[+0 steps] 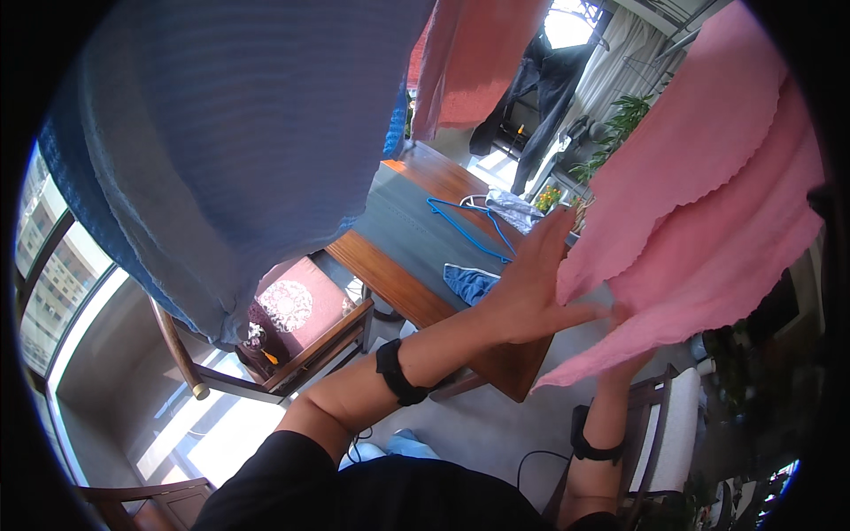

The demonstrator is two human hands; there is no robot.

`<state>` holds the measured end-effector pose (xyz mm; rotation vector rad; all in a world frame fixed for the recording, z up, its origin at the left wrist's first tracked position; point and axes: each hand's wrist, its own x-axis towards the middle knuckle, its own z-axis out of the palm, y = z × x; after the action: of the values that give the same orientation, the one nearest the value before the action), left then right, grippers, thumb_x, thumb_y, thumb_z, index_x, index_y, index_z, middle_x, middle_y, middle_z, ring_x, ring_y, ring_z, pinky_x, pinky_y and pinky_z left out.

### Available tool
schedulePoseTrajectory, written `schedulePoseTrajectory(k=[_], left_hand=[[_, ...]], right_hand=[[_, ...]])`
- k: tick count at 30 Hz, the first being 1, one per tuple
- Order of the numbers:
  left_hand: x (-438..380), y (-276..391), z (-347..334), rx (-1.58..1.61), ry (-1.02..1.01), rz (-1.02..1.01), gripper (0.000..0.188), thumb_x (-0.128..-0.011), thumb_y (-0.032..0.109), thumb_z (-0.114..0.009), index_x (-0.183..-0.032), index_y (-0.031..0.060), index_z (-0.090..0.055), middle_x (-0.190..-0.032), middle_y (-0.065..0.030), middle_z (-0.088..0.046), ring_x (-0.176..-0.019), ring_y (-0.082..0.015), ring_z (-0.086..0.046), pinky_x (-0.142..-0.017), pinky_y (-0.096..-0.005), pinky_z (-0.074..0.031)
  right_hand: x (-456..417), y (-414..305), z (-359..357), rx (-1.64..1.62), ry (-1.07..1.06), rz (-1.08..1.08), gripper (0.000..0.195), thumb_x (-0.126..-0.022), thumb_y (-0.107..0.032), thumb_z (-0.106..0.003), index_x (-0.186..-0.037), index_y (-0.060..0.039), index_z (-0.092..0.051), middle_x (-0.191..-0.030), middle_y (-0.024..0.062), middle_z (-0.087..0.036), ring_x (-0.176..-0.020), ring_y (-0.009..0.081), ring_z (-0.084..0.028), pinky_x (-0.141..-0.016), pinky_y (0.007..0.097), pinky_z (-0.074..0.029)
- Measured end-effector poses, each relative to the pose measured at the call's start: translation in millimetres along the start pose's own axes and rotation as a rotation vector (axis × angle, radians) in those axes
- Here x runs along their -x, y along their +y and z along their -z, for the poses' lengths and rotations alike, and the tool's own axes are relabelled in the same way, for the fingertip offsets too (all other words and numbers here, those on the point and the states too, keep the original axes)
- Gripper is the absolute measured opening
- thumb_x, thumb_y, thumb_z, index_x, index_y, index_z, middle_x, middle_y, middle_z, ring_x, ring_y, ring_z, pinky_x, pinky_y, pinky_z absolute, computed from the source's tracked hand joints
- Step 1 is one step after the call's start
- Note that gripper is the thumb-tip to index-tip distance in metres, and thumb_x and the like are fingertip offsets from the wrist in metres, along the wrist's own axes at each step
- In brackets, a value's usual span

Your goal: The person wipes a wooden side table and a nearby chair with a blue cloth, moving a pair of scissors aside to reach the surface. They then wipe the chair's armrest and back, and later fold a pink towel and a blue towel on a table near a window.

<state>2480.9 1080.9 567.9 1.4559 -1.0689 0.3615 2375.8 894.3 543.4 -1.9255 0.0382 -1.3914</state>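
A pink cloth (717, 219) with wavy edges hangs on the right. My left hand (541, 285) reaches to its left edge, thumb and fingers spread apart; whether it touches the cloth is unclear. Behind the cloth's lower part is my right hand (627, 352), mostly hidden, so its grip does not show. A large blue-grey cloth (252, 133) hangs at upper left, with a red cloth (478, 73) and dark trousers (551, 86) beyond it. On the wooden table (412, 219) lie a blue plastic hanger (465, 232), a blue garment (468, 282) and a pale cloth (514, 207).
A wooden chair with a pink cushion (299, 302) stands left of the table. Another chair (667, 425) is close by my right arm. Potted plants (621, 129) stand beyond the table. A wooden pole (179, 352) slants at lower left near the windows.
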Motion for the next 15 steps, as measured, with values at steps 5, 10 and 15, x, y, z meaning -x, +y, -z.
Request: schedulePoseTrajectory(k=[5, 10, 15], left_hand=[[-77.9, 25.6, -27.8, 0.015, 0.081, -0.094, 0.113, -0.073, 0.034, -0.083, -0.155, 0.0035, -0.012, -0.157, -0.0298, -0.014, -0.146, -0.0458, -0.016, -0.118, -0.0496, -0.021], [-88.6, 38.1, -26.6, -0.069, 0.190, -0.194, 0.108, -0.073, 0.028, -0.081, -0.153, -0.0011, -0.015, -0.153, -0.0280, -0.019, -0.141, -0.0448, -0.023, -0.115, -0.0503, -0.024], [-87.5, 50.0, -16.8, -0.166, 0.220, -0.319, 0.101, -0.076, 0.024, -0.077, -0.152, -0.0027, -0.017, -0.145, -0.0279, -0.032, -0.133, -0.0425, -0.036, -0.113, -0.0470, -0.030]], right_hand=[[-7.5, 59.8, -12.2, 0.150, -0.055, -0.049, 0.063, -0.089, -0.028, -0.070, -0.139, -0.0004, -0.042, -0.135, 0.0195, -0.049, -0.128, 0.0337, -0.046, -0.106, 0.0480, -0.037], [51.3, 139.6, -25.2, 0.476, -0.311, 0.037, 0.051, -0.090, -0.027, -0.066, -0.131, -0.0020, -0.049, -0.127, 0.0196, -0.054, -0.121, 0.0360, -0.050, -0.101, 0.0470, -0.039], [155.3, 113.8, -22.0, 0.419, -0.884, 0.032, 0.043, -0.090, -0.029, -0.065, -0.124, -0.0039, -0.057, -0.123, 0.0179, -0.059, -0.119, 0.0326, -0.053, -0.099, 0.0418, -0.041]])
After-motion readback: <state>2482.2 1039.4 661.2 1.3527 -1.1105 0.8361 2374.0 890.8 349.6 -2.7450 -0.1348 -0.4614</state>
